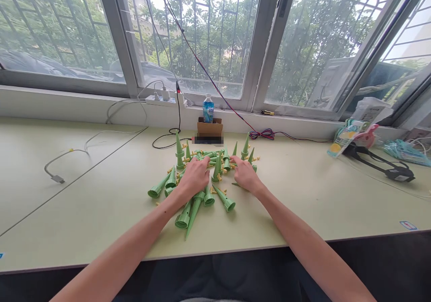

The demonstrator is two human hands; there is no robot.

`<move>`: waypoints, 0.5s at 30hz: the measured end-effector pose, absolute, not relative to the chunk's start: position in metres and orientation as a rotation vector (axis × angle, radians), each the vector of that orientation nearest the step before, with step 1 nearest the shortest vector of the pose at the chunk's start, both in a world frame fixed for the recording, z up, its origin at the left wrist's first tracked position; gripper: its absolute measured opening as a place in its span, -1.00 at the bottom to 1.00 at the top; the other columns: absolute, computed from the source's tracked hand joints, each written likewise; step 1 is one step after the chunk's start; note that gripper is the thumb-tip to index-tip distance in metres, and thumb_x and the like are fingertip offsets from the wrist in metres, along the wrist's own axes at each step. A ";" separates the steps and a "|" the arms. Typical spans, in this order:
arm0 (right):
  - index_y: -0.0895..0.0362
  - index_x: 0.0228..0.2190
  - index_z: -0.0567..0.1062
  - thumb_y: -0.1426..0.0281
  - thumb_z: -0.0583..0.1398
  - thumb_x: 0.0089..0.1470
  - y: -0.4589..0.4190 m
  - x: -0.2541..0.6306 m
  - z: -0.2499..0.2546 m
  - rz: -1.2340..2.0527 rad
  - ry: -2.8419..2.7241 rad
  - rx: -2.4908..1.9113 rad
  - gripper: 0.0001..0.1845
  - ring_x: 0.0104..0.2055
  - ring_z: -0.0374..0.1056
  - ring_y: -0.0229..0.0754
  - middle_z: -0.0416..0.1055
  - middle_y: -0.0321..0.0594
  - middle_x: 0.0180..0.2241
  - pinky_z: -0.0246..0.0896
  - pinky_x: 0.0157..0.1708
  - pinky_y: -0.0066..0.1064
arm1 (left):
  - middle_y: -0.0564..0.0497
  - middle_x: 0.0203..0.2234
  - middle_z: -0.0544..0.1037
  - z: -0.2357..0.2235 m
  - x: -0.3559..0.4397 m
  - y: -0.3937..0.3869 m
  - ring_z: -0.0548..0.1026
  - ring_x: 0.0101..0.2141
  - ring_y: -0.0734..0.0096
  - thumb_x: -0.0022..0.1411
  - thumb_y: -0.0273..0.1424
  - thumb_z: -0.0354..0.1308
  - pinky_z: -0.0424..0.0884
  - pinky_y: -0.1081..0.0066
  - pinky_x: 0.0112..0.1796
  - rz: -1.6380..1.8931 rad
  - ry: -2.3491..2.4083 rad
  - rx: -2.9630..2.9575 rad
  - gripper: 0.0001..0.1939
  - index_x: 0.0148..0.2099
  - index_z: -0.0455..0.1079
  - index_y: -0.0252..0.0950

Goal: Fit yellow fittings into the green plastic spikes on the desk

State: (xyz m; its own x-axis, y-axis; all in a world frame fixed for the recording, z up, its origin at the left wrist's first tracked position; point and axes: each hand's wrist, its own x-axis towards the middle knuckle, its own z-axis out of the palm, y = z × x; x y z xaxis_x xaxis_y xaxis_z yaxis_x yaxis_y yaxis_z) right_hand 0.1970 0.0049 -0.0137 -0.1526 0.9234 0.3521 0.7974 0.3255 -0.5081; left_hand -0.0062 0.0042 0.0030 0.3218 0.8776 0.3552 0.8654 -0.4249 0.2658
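Note:
Green plastic watering spikes [225, 199], cone-shaped with ribbed sockets, lie and stand in a loose pile on the table [111, 212]. Small yellow valve pieces [220, 190] are scattered among them, some fitted to spikes. My left hand [196, 175] reaches over the left part of the pile, index finger stretched forward; its other fingers are partly hidden. My right hand [246, 174] is at the pile's right side, index finger pointing inward close to an upright spike [226, 159]. I see nothing gripped in either hand. Several spikes stand upright, among them a stacked pair [179, 151] at the left.
Behind the pile stand a small cardboard box [210, 127] and a blue-labelled bottle [208, 109]. Cables [261, 133] run along the windowsill, and a grey cable [55, 176] lies left. A black strap-like device [380, 165] and plastic packages [350, 135] lie at the right.

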 end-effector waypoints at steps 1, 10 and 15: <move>0.12 0.08 0.37 0.71 0.05 -0.04 0.005 0.197 -0.014 0.270 -1.991 -1.505 -0.37 0.00 0.40 0.00 0.52 -0.02 -0.10 0.24 -0.06 -0.26 | -0.18 -0.30 0.52 0.003 -0.006 0.004 0.40 -0.13 0.01 0.18 -0.51 0.01 0.30 0.25 -0.26 0.714 1.668 2.533 -0.75 -0.08 0.35 -0.29; 0.10 0.08 0.36 0.72 0.00 -0.01 0.004 0.195 -0.011 0.338 -2.069 -1.255 -0.37 0.14 0.32 -0.06 0.42 -0.10 0.09 0.20 0.09 -0.25 | -0.20 -0.29 0.53 0.002 -0.006 0.005 0.40 -0.14 -0.04 0.21 -0.49 0.01 0.29 0.24 -0.26 0.733 1.642 2.531 -0.76 -0.07 0.35 -0.31; 0.11 0.08 0.35 0.73 -0.02 -0.04 0.006 0.194 -0.014 0.376 -2.113 -1.273 -0.35 0.10 0.36 -0.07 0.46 -0.11 0.04 0.23 0.07 -0.24 | -0.22 -0.27 0.53 0.002 -0.006 0.004 0.40 -0.14 -0.03 0.25 -0.48 -0.01 0.28 0.24 -0.26 0.715 1.645 2.542 -0.77 -0.06 0.34 -0.33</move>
State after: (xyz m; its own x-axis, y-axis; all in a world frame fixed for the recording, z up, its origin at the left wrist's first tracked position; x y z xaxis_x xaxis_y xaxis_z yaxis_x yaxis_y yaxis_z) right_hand 0.1940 0.0057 -0.0136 -0.3307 0.8676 0.3714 0.6861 0.4912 -0.5367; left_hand -0.0060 0.0043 0.0022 0.3353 0.8709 0.3594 0.8568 -0.4405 0.2680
